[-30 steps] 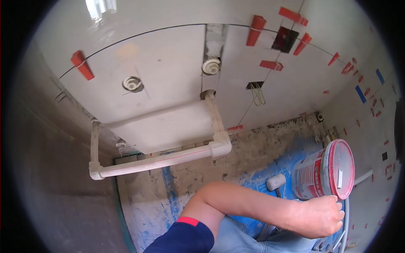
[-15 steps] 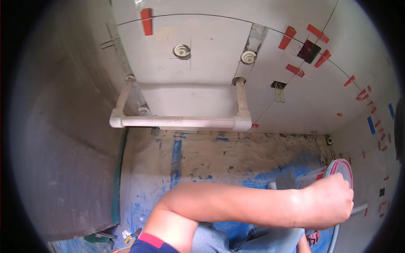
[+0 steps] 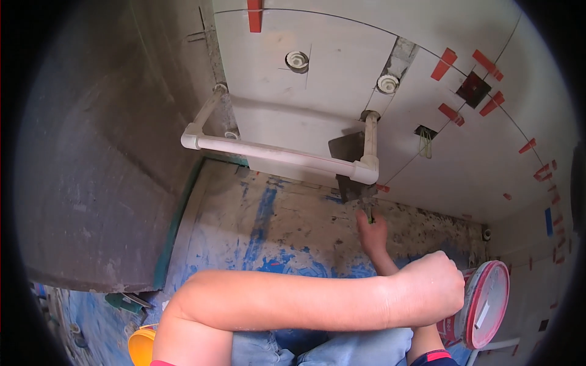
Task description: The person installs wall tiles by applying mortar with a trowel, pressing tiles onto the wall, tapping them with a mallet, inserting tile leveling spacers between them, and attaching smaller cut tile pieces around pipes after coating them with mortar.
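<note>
My left forearm reaches from the lower left across the picture. My left hand (image 3: 432, 288) is a closed fist beside a red-and-white bucket (image 3: 488, 305); whatever the fingers hold, if anything, is hidden. Farther up, my right hand (image 3: 372, 233) grips the handle of a trowel (image 3: 349, 148). Its dark flat blade is partly behind the white pipe frame (image 3: 274, 157) and close to the pale tiled wall (image 3: 278, 97). Part of my right forearm is covered by the left fist. The tilted bucket shows a pale round face with a red rim.
Red wedges (image 3: 444, 64) sit along the tile joints. Round fittings (image 3: 297, 61) and a wire opening (image 3: 425, 132) break the wall. On the left stands a grey wall (image 3: 116, 183). Blue-stained floor (image 3: 262, 226) lies below. A yellow bucket (image 3: 141, 346) is at lower left.
My right hand has come into sight, with the trowel up by the wall and pipe. My left fist has shifted left, uncovering more of the red-and-white bucket. The whole view has tilted.
</note>
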`<control>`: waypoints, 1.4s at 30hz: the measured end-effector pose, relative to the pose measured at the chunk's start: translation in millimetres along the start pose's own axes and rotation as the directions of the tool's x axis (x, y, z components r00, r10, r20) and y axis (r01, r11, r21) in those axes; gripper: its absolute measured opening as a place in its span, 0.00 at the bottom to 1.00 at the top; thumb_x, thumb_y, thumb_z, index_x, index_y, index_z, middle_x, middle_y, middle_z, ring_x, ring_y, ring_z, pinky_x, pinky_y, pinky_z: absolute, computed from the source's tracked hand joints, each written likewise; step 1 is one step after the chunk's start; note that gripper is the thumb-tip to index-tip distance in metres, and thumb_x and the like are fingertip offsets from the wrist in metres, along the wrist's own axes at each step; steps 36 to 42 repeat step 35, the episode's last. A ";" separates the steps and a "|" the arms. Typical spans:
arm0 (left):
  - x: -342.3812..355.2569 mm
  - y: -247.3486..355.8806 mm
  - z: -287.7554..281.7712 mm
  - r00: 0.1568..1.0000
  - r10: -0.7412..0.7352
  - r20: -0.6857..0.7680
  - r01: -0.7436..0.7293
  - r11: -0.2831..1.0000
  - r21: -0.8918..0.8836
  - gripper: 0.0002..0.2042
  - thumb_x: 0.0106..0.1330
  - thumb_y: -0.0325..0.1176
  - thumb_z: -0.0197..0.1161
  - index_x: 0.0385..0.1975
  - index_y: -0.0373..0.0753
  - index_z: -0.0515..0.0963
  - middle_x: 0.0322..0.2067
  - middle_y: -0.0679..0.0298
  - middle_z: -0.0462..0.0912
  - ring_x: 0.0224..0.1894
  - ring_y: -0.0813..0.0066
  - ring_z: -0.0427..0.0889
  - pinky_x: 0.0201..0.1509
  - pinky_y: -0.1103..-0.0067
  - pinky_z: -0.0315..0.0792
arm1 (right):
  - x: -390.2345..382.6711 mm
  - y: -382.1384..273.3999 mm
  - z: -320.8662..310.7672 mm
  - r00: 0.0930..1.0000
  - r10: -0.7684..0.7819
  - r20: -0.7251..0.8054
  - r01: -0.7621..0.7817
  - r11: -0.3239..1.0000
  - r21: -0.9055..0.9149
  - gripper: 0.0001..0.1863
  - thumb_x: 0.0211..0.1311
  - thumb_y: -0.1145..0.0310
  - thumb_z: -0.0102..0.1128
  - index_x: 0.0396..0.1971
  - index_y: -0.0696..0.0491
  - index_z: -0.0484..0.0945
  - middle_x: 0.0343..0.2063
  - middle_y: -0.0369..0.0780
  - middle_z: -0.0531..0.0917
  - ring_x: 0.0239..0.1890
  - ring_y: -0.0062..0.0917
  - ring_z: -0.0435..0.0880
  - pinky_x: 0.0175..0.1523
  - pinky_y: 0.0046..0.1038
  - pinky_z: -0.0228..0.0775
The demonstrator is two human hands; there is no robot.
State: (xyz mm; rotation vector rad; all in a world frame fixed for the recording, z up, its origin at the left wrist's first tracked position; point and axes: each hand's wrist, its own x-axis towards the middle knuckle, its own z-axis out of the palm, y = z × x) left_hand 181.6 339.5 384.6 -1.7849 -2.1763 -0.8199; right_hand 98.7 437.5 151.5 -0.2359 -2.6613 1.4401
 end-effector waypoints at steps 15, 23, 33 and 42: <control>-7.9 -9.9 1.2 0.981 -0.044 -0.189 0.022 0.993 -0.120 0.03 0.45 0.31 0.63 0.16 0.41 0.82 0.19 0.63 0.82 0.25 0.67 0.83 0.27 0.72 0.73 | 36.5 -9.2 32.0 0.994 -0.084 -0.064 0.093 0.985 0.148 0.18 0.61 0.59 0.62 0.33 0.62 0.76 0.20 0.40 0.77 0.23 0.23 0.72 0.33 0.28 0.65; -16.4 -11.3 -3.8 0.981 -0.052 -0.186 0.034 0.994 -0.102 0.04 0.46 0.31 0.63 0.15 0.41 0.81 0.18 0.62 0.81 0.25 0.67 0.83 0.28 0.72 0.72 | 35.8 -24.5 51.7 0.997 -0.067 0.032 0.050 0.923 0.380 0.15 0.64 0.60 0.60 0.32 0.59 0.77 0.20 0.35 0.78 0.24 0.17 0.74 0.32 0.25 0.66; -23.8 -10.9 -8.9 0.999 -0.040 0.028 0.043 0.993 -0.106 0.07 0.49 0.32 0.62 0.22 0.36 0.80 0.24 0.62 0.79 0.31 0.68 0.80 0.34 0.75 0.70 | 36.3 -36.6 68.2 0.992 -0.124 0.006 0.105 0.865 0.491 0.13 0.66 0.63 0.58 0.30 0.60 0.77 0.21 0.36 0.79 0.24 0.17 0.74 0.33 0.24 0.66; -25.1 -10.1 -7.8 0.997 -0.062 0.040 0.066 0.991 -0.117 0.09 0.48 0.35 0.63 0.25 0.36 0.81 0.25 0.61 0.79 0.31 0.68 0.80 0.36 0.74 0.71 | 32.1 -38.7 68.8 0.996 -0.086 0.029 0.058 0.851 0.523 0.13 0.67 0.63 0.58 0.34 0.59 0.78 0.20 0.36 0.78 0.24 0.17 0.73 0.33 0.24 0.67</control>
